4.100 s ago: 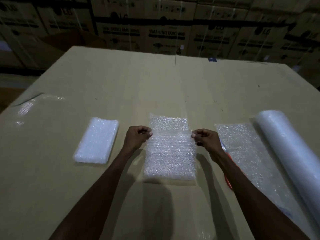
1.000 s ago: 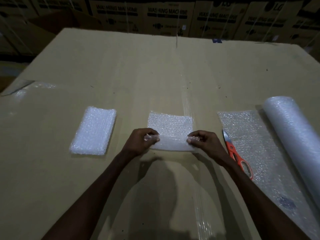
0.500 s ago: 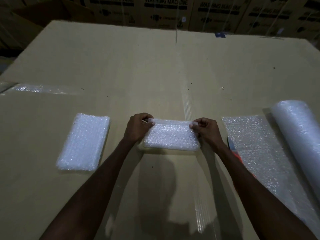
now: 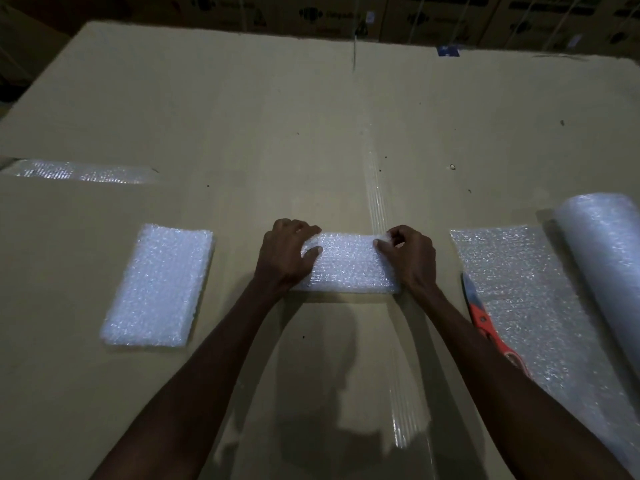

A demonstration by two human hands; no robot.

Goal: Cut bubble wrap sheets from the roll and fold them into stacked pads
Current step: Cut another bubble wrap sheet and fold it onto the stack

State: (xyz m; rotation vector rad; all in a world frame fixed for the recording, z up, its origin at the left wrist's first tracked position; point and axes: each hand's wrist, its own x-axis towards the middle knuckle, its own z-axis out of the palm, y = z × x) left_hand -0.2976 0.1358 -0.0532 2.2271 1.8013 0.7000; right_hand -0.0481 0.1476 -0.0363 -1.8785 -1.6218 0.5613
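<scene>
Head view. Folded bubble wrap pad (image 4: pixel 349 263): flat on cardboard surface (image 4: pixel 311 126), about centre, nearer the near edge. Left hand (image 4: pixel 287 252): fingers curled over pad's left end, thumb on top, gripping it. Right hand (image 4: pixel 408 254): fingers curled, pinching pad's far right corner. Finished pad (image 4: pixel 157 285): flat toward left edge, apart from hands. Bubble wrap roll (image 4: pixel 602 268): at right edge, loose sheet (image 4: pixel 512 292) unrolled beside it. Orange-handled scissors (image 4: pixel 485 317): on sheet's left margin, just beside right forearm.
</scene>
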